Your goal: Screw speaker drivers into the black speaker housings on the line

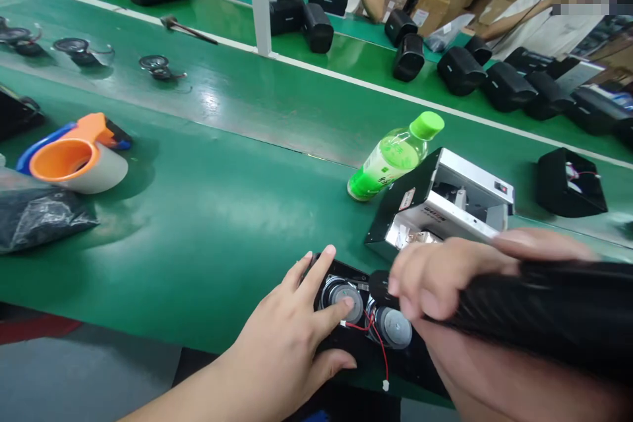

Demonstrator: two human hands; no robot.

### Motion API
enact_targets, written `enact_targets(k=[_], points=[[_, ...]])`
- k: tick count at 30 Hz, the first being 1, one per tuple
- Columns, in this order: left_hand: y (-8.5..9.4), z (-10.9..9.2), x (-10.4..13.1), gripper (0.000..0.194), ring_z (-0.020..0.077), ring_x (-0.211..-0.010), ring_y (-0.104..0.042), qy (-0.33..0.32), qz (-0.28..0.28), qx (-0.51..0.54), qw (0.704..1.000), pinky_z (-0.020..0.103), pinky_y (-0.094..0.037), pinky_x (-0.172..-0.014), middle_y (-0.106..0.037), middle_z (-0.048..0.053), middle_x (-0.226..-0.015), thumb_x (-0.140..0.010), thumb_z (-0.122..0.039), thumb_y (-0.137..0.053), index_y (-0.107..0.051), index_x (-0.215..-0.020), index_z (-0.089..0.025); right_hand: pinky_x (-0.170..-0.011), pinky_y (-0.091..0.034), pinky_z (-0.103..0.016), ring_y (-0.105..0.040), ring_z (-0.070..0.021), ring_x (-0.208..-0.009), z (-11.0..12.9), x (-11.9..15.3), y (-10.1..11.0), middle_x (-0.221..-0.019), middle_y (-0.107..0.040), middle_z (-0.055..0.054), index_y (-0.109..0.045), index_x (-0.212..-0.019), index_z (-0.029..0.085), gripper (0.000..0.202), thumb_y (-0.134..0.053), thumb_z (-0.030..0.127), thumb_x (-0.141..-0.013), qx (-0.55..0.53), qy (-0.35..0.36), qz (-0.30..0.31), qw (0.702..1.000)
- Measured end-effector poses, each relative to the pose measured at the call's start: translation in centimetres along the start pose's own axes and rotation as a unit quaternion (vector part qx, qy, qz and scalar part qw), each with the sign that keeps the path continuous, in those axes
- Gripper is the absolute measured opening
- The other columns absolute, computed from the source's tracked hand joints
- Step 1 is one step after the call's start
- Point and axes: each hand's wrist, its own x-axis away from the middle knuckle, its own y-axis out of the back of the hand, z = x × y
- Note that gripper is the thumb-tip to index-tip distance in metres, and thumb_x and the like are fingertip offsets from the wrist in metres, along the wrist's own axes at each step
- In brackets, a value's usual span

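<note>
A black speaker panel (341,268) lies at the front edge of the bench, with two round silver-backed speaker drivers (396,328) in it. Red wires (384,349) with small white plugs trail from them. My left hand (291,330) rests on the panel's left side, fingers spread, one fingertip touching the nearer driver. In my right hand (445,273) is a thick black cylindrical tool that looks like an electric screwdriver (544,316), its front end over the panel between the drivers. The tool's tip is hidden.
Behind my right hand stands a black-and-silver box-shaped machine (475,175) beside a green-capped bottle (390,158). At left are an orange-and-white tape dispenser (89,165) and a plastic bag (44,211). Loose drivers (155,66) and black speaker housings (459,70) line the belt; people sit across.
</note>
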Motion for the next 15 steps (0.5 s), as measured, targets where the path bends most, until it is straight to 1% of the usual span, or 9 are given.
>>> enact_targets(k=[1,3,6,9,11,13,15], points=[[0.1,-0.1,-0.1,0.066,0.0548,-0.158,-0.043,0.005,0.008,0.001,1.000,0.070,-0.058,-0.115,-0.015,0.017,-0.187,-0.088,-0.051,-0.091,-0.069,-0.148,-0.034,-0.056,-0.059,-0.045,-0.065,-0.0242,-0.054,-0.5,-0.5,-0.6,-0.068,-0.071,0.001,-0.075,-0.118,0.037,0.030,-0.073,0.060,-0.098,-0.030,-0.003,0.007,1.000],[0.4,-0.3,-0.2,0.065,0.0544,-0.158,-0.043,0.012,0.022,0.003,1.000,0.071,-0.057,-0.115,-0.016,0.018,-0.186,-0.090,-0.054,-0.088,-0.068,-0.149,-0.035,-0.054,-0.059,-0.045,-0.065,-0.0242,-0.053,-1.4,-1.1,-1.5,-0.068,-0.072,-0.002,-0.079,-0.114,0.034,0.047,-0.068,0.075,-0.095,-0.075,-0.018,0.010,0.997],[0.6,-0.4,-0.4,0.065,0.0540,-0.159,-0.041,0.014,0.036,0.007,0.999,0.071,-0.057,-0.115,-0.019,0.021,-0.184,-0.093,-0.059,-0.083,-0.067,-0.151,-0.033,-0.054,-0.058,-0.044,-0.063,-0.0228,-0.051,-2.6,-1.0,-2.2,-0.066,-0.070,-0.001,-0.080,-0.115,0.033,0.060,-0.061,0.085,-0.092,-0.073,-0.027,0.005,0.997],[0.7,-0.4,-0.5,0.065,0.0557,-0.160,-0.039,0.014,0.042,0.011,0.999,0.073,-0.055,-0.116,-0.019,0.023,-0.184,-0.094,-0.061,-0.081,-0.068,-0.150,-0.031,-0.053,-0.056,-0.042,-0.063,-0.0222,-0.052,-3.2,-0.5,-2.5,-0.065,-0.067,0.000,-0.080,-0.115,0.034,0.064,-0.057,0.088,-0.091,-0.069,-0.023,0.006,0.997],[0.7,-0.3,-0.6,0.065,0.0550,-0.162,-0.037,0.011,0.042,0.009,0.999,0.072,-0.053,-0.119,-0.020,0.024,-0.183,-0.094,-0.061,-0.081,-0.069,-0.150,-0.030,-0.054,-0.056,-0.042,-0.064,-0.0218,-0.053,-3.6,-0.3,-2.7,-0.067,-0.067,-0.001,-0.079,-0.117,0.034,0.061,-0.057,0.086,-0.093,-0.080,-0.019,0.012,0.997],[0.7,-0.3,-0.7,0.065,0.0517,-0.164,-0.034,0.004,0.043,0.001,0.999,0.071,-0.051,-0.121,-0.028,0.025,-0.180,-0.094,-0.062,-0.080,-0.070,-0.149,-0.029,-0.052,-0.054,-0.040,-0.062,-0.0205,-0.052,-3.9,-0.2,-2.8,-0.067,-0.067,0.000,-0.078,-0.118,0.033,0.059,-0.060,0.084,-0.094,-0.091,-0.006,-0.007,0.996],[0.8,-0.3,-0.7,0.065,0.0477,-0.166,-0.032,-0.008,0.046,-0.009,0.999,0.070,-0.050,-0.124,-0.042,0.025,-0.173,-0.095,-0.063,-0.078,-0.071,-0.149,-0.027,-0.051,-0.053,-0.039,-0.061,-0.0203,-0.052,-4.1,-0.2,-2.8,-0.067,-0.067,0.000,-0.077,-0.117,0.031,0.057,-0.064,0.081,-0.093,-0.092,0.001,-0.017,0.996]])
